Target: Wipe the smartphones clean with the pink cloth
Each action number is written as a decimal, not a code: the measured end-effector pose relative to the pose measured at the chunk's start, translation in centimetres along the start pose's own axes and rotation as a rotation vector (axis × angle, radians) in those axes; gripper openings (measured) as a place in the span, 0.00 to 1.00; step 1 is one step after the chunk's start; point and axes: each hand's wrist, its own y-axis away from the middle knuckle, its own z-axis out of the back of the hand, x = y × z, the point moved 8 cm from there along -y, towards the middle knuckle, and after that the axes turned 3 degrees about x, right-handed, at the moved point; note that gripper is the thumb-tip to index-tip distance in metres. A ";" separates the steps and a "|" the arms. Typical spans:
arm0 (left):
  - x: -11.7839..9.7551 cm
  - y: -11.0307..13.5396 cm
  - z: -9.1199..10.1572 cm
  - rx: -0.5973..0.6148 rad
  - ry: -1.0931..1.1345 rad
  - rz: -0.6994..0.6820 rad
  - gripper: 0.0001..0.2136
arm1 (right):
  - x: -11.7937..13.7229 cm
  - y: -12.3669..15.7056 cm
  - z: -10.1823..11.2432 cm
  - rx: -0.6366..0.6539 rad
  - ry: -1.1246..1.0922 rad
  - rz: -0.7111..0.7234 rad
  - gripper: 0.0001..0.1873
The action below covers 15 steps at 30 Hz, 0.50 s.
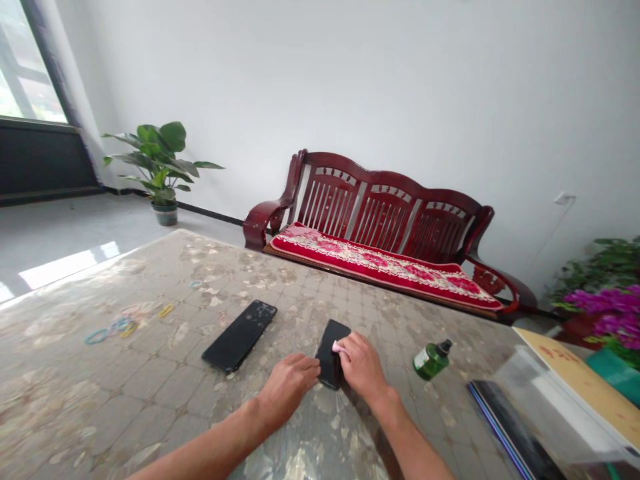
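Observation:
Two black phones lie screen up on the patterned table [150, 387]. My left hand [289, 383] rests with curled fingers against the near left edge of the smaller phone [331, 349], steadying it. My right hand [361, 363] is closed on a small pink cloth [338, 347] pressed onto that phone's screen. The larger phone [240, 335] lies apart to the left, untouched. A small green bottle [431, 359] with a black cap lies on its side to the right of my right hand.
Several coloured rubber bands [117, 326] lie at the table's left. A dark flat device [510, 430], clear plastic and a yellow box [585, 383] sit at the right edge. Behind the table stand a red wooden bench [380, 220] and potted plants [160, 163].

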 end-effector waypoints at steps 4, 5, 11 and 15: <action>0.5 0.1 0.5 0.003 0.027 0.050 0.11 | 1.0 0.1 -0.2 0.059 -0.028 0.026 0.11; 0.5 0.2 0.6 0.018 0.029 0.072 0.10 | 0.8 -0.3 0.0 0.061 -0.047 0.018 0.10; -0.3 -0.6 2.2 0.136 0.019 0.311 0.17 | -3.7 -4.5 1.4 -0.113 -0.227 -0.165 0.09; -1.0 -1.6 1.9 0.176 -0.063 0.441 0.31 | -4.7 -5.9 0.0 -0.094 -0.327 -0.177 0.10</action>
